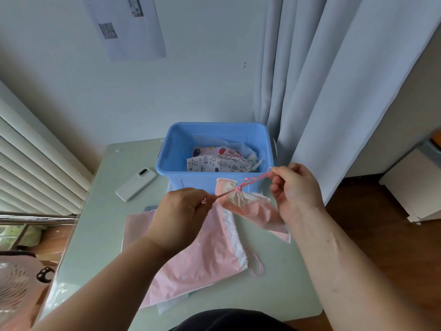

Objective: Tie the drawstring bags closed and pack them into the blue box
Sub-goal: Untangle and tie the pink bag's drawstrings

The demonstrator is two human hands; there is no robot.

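A small pink drawstring bag (253, 207) hangs in the air in front of the blue box (174, 156), its mouth gathered tight under a pink knot (238, 188). My left hand (181, 216) pinches one end of the pink cord, and my right hand (296, 189) pinches the other looped end, so the cord runs taut between them. Tied patterned bags (219, 161) lie inside the box. A larger pink drawstring bag (191, 254) lies flat on the table below my hands, with its pink cord (255, 266) loose at the right.
A white phone (136, 183) lies on the pale green table (100, 223) left of the box. Grey curtains (334, 91) hang at the right behind the box. A radiator (35, 163) lines the left wall. A pink fan (16, 287) stands at the lower left.
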